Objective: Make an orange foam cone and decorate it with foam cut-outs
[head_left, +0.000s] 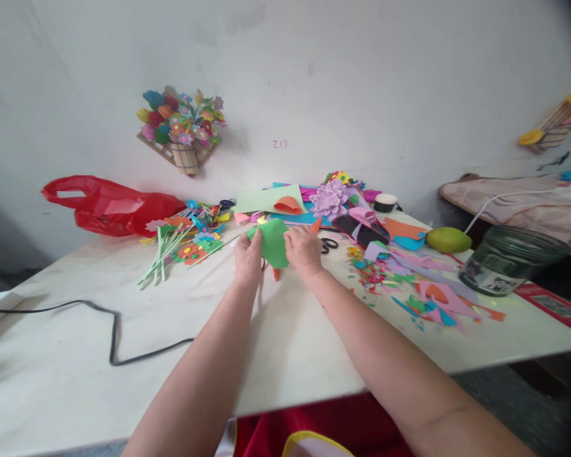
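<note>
A green sheet (275, 244), probably thin craft foam or stiff paper, was held up above the middle of the table (171, 393), nearer its far edge than its near one. The left hand (248, 257) pinched its left side between thumb and fingers; the right hand (304, 251) was closed on the opposite side, its fingertips partly hidden. The sheet looked very light, matt and pliable, likely to bend without cracking but to crease or tear if pulled hard, so a soft pinch at opposite edges seemed the best hold.

Toward the far edge stood a lilac flower (330, 199) with layered, pointed petals. Toward the far left corner, a glossy, crumpled red plastic bag (107, 206) lay beside slim, straight pale green stems (158, 257). Nearer the right edge, flat, angular scraps (445, 298) lay before a smooth, rounded glass jar (499, 260), dark and hard.
</note>
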`<state>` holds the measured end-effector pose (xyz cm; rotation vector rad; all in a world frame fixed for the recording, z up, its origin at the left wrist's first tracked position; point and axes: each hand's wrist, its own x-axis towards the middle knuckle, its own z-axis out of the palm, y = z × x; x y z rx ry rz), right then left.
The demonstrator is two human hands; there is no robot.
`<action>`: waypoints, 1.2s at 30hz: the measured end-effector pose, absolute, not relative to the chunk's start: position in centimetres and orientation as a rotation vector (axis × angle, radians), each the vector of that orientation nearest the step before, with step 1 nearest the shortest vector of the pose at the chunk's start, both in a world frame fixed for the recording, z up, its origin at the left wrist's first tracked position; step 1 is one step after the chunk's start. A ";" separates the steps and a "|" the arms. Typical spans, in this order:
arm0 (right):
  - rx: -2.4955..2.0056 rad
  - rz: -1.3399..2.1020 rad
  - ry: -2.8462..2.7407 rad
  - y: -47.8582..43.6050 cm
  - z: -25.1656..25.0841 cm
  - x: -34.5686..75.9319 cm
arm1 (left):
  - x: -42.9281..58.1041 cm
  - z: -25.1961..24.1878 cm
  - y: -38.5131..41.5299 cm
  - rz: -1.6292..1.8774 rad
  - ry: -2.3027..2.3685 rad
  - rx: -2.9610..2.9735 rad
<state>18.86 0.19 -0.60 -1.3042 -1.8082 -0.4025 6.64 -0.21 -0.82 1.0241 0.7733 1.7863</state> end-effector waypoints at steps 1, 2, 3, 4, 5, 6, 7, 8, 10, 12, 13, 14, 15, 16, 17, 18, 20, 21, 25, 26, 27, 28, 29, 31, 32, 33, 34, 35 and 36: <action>-1.321 -0.375 -1.774 0.4 -0.7 19.1 | 6.5 -0.8 -0.2 1.788 0.768 1.018; -1.339 -0.341 -1.736 0.6 -0.8 19.4 | 6.3 -0.8 -0.1 1.784 0.761 1.019; -1.362 -0.305 -1.692 0.7 -0.8 19.7 | 6.1 -0.9 0.0 1.783 0.755 1.022; -1.388 -0.267 -1.646 0.9 -0.8 20.0 | 5.9 -1.0 0.1 1.784 0.752 1.023; -1.418 -0.230 -1.600 1.0 -0.8 20.4 | 5.7 -1.0 0.2 1.788 0.753 1.023; -1.449 -0.197 -1.553 1.0 -0.8 20.7 | 5.6 -1.1 0.2 1.791 0.755 1.023; -1.478 -0.167 -1.511 1.1 -0.8 21.1 | 5.4 -1.2 0.3 1.790 0.757 1.023; -1.501 -0.139 -1.472 1.1 -0.8 21.4 | 5.4 -1.2 0.3 1.785 0.759 1.020; -1.533 -0.082 -1.405 1.2 -0.6 22.1 | 5.3 -1.2 0.3 1.763 0.761 1.006; -1.543 -0.004 -1.353 1.4 -0.4 22.8 | 5.2 -1.3 0.3 1.739 0.753 0.992; -1.523 0.050 -1.345 1.5 -0.3 23.1 | 5.2 -1.3 0.2 1.728 0.743 0.990; -1.481 0.122 -1.356 1.5 -0.1 23.4 | 5.3 -1.3 0.2 1.714 0.733 0.995; -1.417 0.217 -1.387 1.6 0.0 23.6 | 5.3 -1.3 0.2 1.696 0.725 1.006; -1.335 0.329 -1.437 1.5 0.1 23.7 | 5.3 -1.3 0.2 1.676 0.723 1.022; -1.245 0.452 -1.495 1.4 0.2 23.8 | 5.3 -1.3 0.2 1.654 0.726 1.047; -1.163 0.572 -1.555 1.3 0.3 23.7 | 5.4 -1.4 0.2 1.630 0.728 1.076; -1.064 0.743 -1.651 1.0 0.4 23.5 | 5.5 -1.3 0.1 1.585 0.725 1.145; -1.045 0.779 -1.677 0.9 0.4 23.3 | 5.6 -1.3 0.0 1.566 0.724 1.173; -1.030 0.829 -1.648 0.6 0.5 23.0 | 5.6 -1.2 -0.2 1.467 0.736 1.209; -1.025 0.846 -1.629 0.6 0.5 23.0 | 5.5 -1.2 -0.3 1.433 0.746 1.208; -1.021 0.863 -1.612 0.6 0.5 23.1 | 5.4 -1.2 -0.3 1.401 0.758 1.207; -1.016 0.880 -1.599 0.6 0.5 23.2 | 5.3 -1.2 -0.4 1.373 0.773 1.209; -1.009 0.901 -1.589 0.6 0.4 23.2 | 5.2 -1.2 -0.4 1.355 0.790 1.213; -1.001 0.949 -1.584 0.7 0.3 23.3 | 5.1 -1.1 -0.4 1.337 0.818 1.236; -1.007 0.971 -1.589 0.8 0.1 23.3 | 5.1 -1.0 -0.5 1.331 0.827 1.250; -1.019 0.985 -1.594 0.9 0.0 23.3 | 5.1 -1.0 -0.6 1.327 0.835 1.260; -1.039 0.989 -1.595 1.0 -0.2 23.3 | 5.2 -0.9 -0.6 1.324 0.844 1.265; -1.062 0.983 -1.593 1.1 -0.4 23.2 | 5.2 -0.8 -0.7 1.324 0.854 1.264; -1.083 0.973 -1.591 1.1 -0.5 23.1 | 5.3 -0.8 -0.8 1.329 0.865 1.259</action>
